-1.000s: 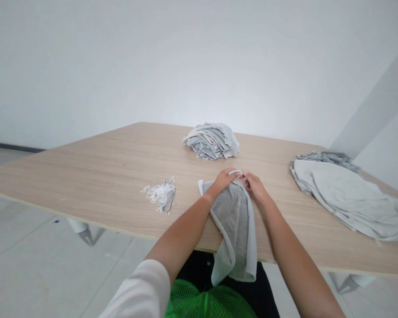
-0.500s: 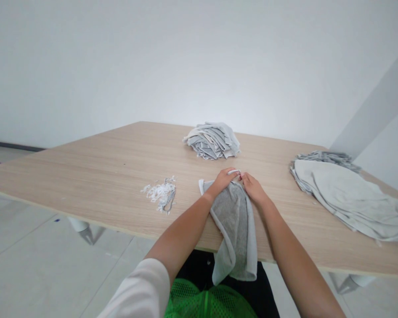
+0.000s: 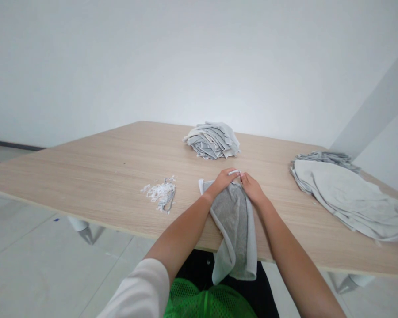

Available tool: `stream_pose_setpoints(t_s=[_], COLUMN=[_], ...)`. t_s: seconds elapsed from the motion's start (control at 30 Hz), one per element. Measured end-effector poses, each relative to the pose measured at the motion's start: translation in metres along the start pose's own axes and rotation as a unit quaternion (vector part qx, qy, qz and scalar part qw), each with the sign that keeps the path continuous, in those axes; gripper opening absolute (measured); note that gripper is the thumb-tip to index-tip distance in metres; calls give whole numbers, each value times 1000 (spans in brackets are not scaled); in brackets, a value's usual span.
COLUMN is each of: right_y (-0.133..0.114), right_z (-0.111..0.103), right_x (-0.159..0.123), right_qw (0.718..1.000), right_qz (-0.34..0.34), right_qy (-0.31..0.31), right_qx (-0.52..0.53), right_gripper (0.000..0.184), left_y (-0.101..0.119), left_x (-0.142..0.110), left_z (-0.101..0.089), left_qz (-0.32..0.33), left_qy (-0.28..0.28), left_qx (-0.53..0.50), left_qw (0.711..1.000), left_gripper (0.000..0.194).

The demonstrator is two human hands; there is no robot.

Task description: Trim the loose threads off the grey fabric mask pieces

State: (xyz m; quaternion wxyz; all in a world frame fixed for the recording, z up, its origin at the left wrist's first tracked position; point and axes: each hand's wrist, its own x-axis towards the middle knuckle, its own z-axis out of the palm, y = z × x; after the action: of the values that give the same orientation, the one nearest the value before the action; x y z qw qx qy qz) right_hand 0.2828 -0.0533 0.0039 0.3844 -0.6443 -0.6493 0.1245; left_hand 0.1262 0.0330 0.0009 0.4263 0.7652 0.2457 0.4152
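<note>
A grey cloth with a pale hem lies in front of me, its lower end hanging over the table's front edge. My left hand is closed on the cloth's far edge, with a bit of white hem showing at the fingertips. Close beside it, my right hand pinches at the same edge, thumb and finger together. Whether a loose thread is between those fingertips is too small to make out.
A heap of white and grey thread scraps lies left of the cloth. Behind stands a pile of folded grey cloths. A stack of flat light-grey cloths covers the table's right side. A wall rises behind.
Almost nothing differs. My right fingertips have shifted very slightly at the cloth's edge, and both hands keep their hold.
</note>
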Motion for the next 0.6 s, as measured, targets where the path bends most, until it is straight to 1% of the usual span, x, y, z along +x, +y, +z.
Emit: stream_pose_setpoints(t_s=[0.07, 0.17, 0.37, 0.47, 0.6], right_y=[1, 1, 1, 2, 4], right_z=[0, 0, 1, 3, 5], right_x=[0, 0, -2, -1, 0], right_qw=[1000, 1000, 1000, 1000, 1000], right_qz=[4, 4, 7, 0, -7], right_qy=[4, 8, -9, -7, -1], right_qx=[3, 7, 14, 13, 11], right_gripper=[37, 36, 42, 45, 49], left_y=[-1, -1, 1, 1, 2], left_x=[0, 0, -1, -2, -2], left_z=[0, 0, -1, -1, 0], left_qz=[-6, 1, 3, 7, -11], left_qy=[-2, -2, -9, -9, -10], left_qx=[5, 7, 10, 5, -2], left_qw=[1000, 1000, 1000, 1000, 1000], left_gripper=[30, 28, 28, 29, 31])
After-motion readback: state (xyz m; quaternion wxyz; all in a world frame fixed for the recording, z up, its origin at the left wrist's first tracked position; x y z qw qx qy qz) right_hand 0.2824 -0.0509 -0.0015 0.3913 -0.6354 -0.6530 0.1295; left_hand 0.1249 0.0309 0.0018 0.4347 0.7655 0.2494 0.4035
